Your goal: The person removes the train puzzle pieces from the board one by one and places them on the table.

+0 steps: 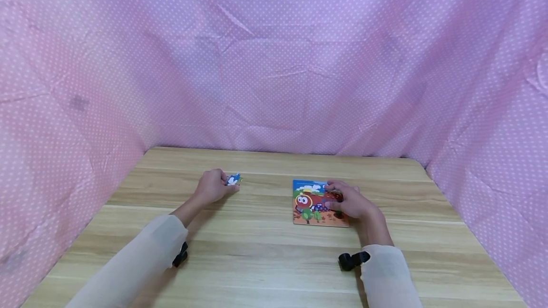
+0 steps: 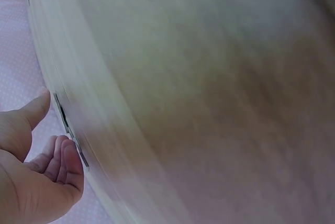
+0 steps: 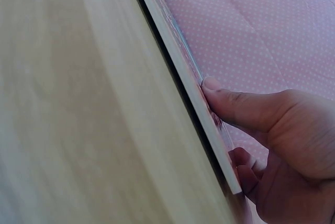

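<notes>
Evidently, the left hand's (image 1: 212,186) grip sits around small puzzle pieces (image 1: 233,179) on the counter (image 1: 257,260); whether it pinches them I cannot tell. The right hand (image 1: 353,202) rests, thumb and forefinger apart, on the picture board's (image 1: 305,207) right side.

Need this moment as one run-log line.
left hand: at small blue-and-white piece, grip unclear | right hand: touching right side of picture board | layout: picture board right of piece, apart
</notes>
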{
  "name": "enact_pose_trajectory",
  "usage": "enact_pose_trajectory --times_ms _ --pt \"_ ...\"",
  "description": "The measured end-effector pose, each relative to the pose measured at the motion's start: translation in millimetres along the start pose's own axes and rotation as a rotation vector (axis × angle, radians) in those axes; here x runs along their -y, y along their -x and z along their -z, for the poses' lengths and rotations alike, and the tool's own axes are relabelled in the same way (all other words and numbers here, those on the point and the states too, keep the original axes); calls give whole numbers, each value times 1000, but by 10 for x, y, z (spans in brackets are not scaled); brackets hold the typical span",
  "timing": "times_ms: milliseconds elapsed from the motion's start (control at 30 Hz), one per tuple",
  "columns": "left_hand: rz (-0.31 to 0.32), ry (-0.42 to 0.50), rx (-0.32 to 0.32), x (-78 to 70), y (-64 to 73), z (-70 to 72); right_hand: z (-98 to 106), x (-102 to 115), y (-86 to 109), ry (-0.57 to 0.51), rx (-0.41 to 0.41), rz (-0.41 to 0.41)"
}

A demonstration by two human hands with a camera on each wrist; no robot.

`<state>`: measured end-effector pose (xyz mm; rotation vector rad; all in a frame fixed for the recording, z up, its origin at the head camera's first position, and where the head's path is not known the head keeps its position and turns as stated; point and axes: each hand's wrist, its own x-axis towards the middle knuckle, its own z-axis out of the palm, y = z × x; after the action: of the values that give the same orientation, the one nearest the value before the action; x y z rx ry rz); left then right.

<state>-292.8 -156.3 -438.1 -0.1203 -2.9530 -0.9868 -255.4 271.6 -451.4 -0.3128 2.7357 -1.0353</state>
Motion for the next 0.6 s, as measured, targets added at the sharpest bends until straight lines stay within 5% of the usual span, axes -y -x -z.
enact_pose_trajectory --times_ms 333,600 --pt "-135 72 -20 17 -18 -17 1 19 7 6 1 -8" --pt "-246 198 36 -67 -59 -118 -1 28 16 3 1 -14"
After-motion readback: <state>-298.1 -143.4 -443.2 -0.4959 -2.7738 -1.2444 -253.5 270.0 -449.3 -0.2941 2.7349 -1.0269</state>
